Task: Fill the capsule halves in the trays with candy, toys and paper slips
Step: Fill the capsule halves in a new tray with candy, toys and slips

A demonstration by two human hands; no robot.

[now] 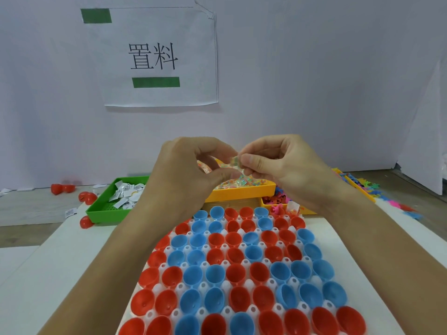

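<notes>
Here, both hands, left hand [193, 165] and right hand [271, 160], pinch one candy packet [234, 163] above the orange bin [242, 192], behind the capsule tray [242, 274]. Risk: slippery wrapper slips, missing the halves.

A white paper sheet [159, 56] fixed to the wall in the upper left of the frame bears two large black characters, 置料. One green bar [96, 15] covers its top left corner and another [156, 82] lies under the characters. The paper slips [124, 193] in the green tray [101, 209] carry dark print too small to read.
</notes>
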